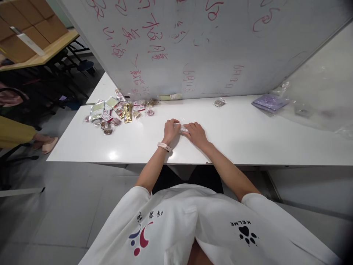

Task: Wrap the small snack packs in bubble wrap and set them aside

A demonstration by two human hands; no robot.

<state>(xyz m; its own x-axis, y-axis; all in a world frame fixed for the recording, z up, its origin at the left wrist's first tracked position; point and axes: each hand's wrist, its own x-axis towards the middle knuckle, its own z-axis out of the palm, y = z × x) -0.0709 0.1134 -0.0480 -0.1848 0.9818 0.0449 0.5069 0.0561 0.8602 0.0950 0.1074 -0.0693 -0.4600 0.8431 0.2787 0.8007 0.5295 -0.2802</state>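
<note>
Between my two hands lies a small crinkled piece of clear plastic wrapping [182, 128], low on the white table [132, 143]. My left hand [170, 131], with a pale pink band at the wrist, closes its fingers on the left end of the plastic. At the other end, my right hand [196, 135] grips it with bent fingers. Whether anything is inside the wrapping cannot be made out. Straight ahead, near the board, sits a small clear packet [219, 102], apart from both hands.
A pile of small wrapped packets [106, 116], including a gold sachet [127, 112], lies left. The whiteboard [176, 55] with red writing stands along the back. At right are a purple packet [269, 102] and a large clear plastic bag [317, 92]. A person's foot [49, 145] shows far left.
</note>
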